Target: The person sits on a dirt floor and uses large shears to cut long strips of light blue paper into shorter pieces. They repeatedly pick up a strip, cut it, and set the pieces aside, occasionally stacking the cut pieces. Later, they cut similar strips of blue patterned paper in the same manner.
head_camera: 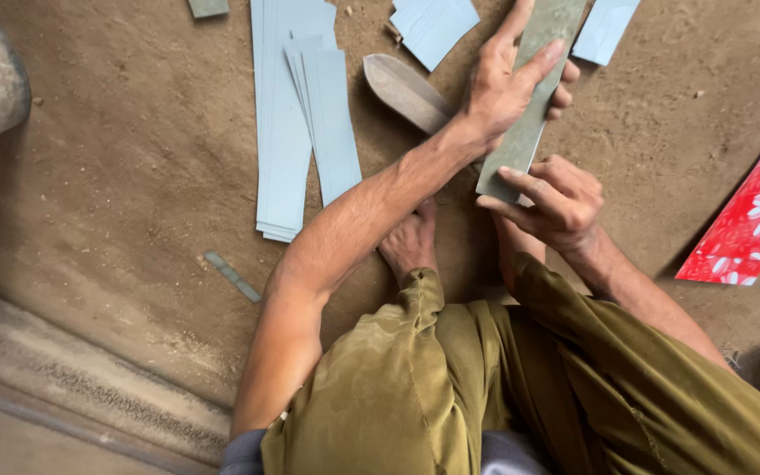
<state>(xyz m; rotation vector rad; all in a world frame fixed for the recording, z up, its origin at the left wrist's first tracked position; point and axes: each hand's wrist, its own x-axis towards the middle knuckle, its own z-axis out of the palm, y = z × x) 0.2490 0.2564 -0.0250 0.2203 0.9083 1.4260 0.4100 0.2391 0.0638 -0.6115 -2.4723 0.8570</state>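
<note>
Between both hands (521,132) — a long, dull grey-green strip (534,79).

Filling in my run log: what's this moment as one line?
left hand: holds strip top | right hand: grips strip bottom | blue strips on dirt floor

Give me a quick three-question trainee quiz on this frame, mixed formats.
1. True or false: both hands grip the same long grey-green flat strip.
2. Which hand sits at the strip's far end? A) left hand B) right hand C) neither
3. Fill in: the stack of pale blue flat strips lies on the brown dirt floor, to the person's ____ side.

Key
1. True: the left hand wraps the far part, the right hand pinches the near end.
2. A
3. left
</note>
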